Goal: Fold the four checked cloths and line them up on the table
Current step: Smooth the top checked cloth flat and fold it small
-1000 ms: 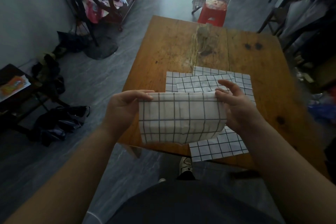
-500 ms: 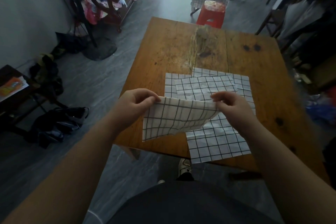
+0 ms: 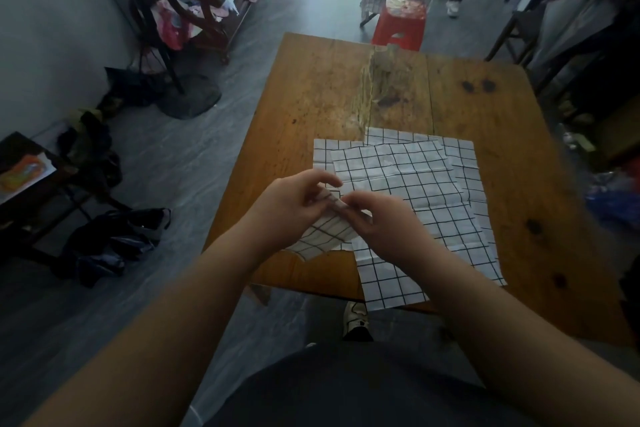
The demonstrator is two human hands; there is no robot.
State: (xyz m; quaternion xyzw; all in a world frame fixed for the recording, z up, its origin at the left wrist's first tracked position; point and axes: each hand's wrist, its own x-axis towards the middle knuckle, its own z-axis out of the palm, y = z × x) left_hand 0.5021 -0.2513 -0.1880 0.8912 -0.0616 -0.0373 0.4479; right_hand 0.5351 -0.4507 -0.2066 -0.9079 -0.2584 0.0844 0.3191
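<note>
1. Wood, brown and stained, formed the table (image 3: 322,97) that filled the middle of my head-camera view; its near edge ran across just in front of the person's body.
2. The held cloth (image 3: 323,236), white with a dark check, was gathered into a narrow bundle above the table's near-left part. Its long axis ran from the fingertips back toward the wearer and a little left, with the broader loose end lowest, near the table edge.
3. The left hand (image 3: 294,208) had its fingers curled and pinched the upper end of the bundle.
4. The right hand (image 3: 384,222) pinched the same upper end with curled fingers, its fingertips touching those of the left.
5. The flat cloths (image 3: 415,184) lay overlapped on the table just beyond and right of the hands. Their long axis pointed away from me, tilted slightly, and one near corner hung over the table's near edge. I could not count the layers with certainty.
6. I could read no writing on any cloth; the orange sheet (image 3: 26,173) on a low dark stand at the far left bore print too blurred to read.
7. A red stool (image 3: 398,22) stood beyond the table's far edge, and a shoe (image 3: 356,321) showed on the floor below the near edge.
</note>
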